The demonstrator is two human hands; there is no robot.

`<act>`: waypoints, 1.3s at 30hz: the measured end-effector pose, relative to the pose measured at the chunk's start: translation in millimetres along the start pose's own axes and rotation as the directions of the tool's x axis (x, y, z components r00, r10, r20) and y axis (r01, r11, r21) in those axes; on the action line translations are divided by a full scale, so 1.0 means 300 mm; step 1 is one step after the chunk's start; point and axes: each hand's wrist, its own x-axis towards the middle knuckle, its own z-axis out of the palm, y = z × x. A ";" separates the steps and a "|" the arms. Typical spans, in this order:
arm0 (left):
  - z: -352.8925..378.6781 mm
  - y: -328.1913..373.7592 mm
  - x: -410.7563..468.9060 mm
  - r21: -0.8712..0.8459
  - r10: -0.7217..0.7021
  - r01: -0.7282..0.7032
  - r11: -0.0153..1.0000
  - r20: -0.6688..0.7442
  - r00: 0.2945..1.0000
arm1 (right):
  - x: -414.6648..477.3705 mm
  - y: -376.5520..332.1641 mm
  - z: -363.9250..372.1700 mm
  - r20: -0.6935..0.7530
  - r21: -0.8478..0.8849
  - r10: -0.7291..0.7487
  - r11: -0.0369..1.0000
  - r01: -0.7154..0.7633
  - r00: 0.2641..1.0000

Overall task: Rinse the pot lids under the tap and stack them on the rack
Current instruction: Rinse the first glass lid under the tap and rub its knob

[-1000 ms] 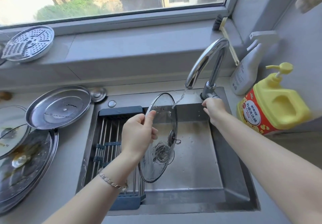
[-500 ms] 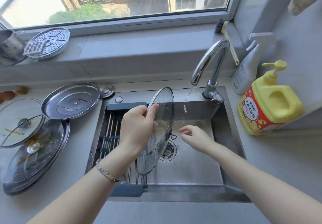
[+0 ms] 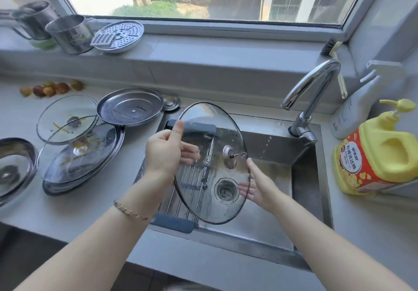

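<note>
The glass lid (image 3: 203, 121) is clear with a dark rim and silver knob, and the rack (image 3: 174, 222) has silver bars and slate-blue ends. The detergent jug (image 3: 384, 146) is bright yellow, its label orange-red with a white oval. The worktop (image 3: 74, 202) is pale grey, the steamer plate (image 3: 119, 35) silver and dotted with holes, the fruit (image 3: 49, 88) red and yellow-green

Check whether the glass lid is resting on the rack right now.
No, the left hand holds the glass lid up by its rim, tilted in the air over the sink and the rack.
</note>
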 end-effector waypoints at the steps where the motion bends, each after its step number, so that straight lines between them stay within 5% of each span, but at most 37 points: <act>1: -0.032 -0.018 0.015 -0.041 -0.043 0.042 0.998 -0.024 0.999 | 0.014 0.001 0.005 -0.037 0.080 -0.003 0.997 0.006 0.999; 7: -0.196 -0.200 0.172 -0.117 -0.224 0.217 0.969 -0.054 0.973 | 0.052 -0.028 0.076 -0.115 0.342 -0.065 0.934 0.102 0.991; 10: -0.281 -0.345 0.274 0.279 -0.215 0.207 0.938 -0.002 0.977 | 0.069 -0.045 0.115 -0.205 0.274 -0.177 0.934 0.230 0.963; 11: -0.312 -0.396 0.306 0.526 -0.160 0.106 0.844 0.058 0.985 | 0.073 -0.052 0.126 -0.230 0.241 -0.216 0.932 0.271 0.949; 13: -0.364 -0.481 0.364 0.860 -0.038 -0.234 0.453 0.280 0.959 | 0.088 -0.061 0.147 -0.273 0.162 -0.284 0.928 0.334 0.919; 15: -0.385 -0.547 0.421 0.851 -0.067 -0.512 0.117 0.521 0.851 | 0.102 -0.059 0.176 -0.319 0.087 -0.318 0.928 0.361 0.893; 17: -0.387 -0.584 0.472 0.742 -0.221 -0.662 -0.105 0.632 0.743 | 0.124 -0.046 0.210 -0.363 0.031 -0.323 0.933 0.358 0.874; 21: -0.397 -0.611 0.554 0.571 -0.396 -0.741 -0.353 0.627 0.671 | 0.190 0.019 0.285 -0.417 -0.038 -0.316 0.943 0.331 0.852; 29: -0.436 -0.617 0.613 0.458 -0.384 -0.786 -0.415 0.695 0.608 | 0.293 0.107 0.393 -0.485 0.038 -0.218 0.962 0.270 0.847; 35: -0.419 -0.609 0.613 0.486 -0.398 -0.781 -0.392 0.675 0.621 | 0.338 0.182 0.370 -0.604 -0.338 -0.160 0.939 -0.069 0.780; 39: -0.412 -0.621 0.609 0.513 -0.385 -0.766 -0.388 0.665 0.640 | 0.314 0.153 0.390 -0.560 -0.527 -0.246 0.843 -0.111 0.791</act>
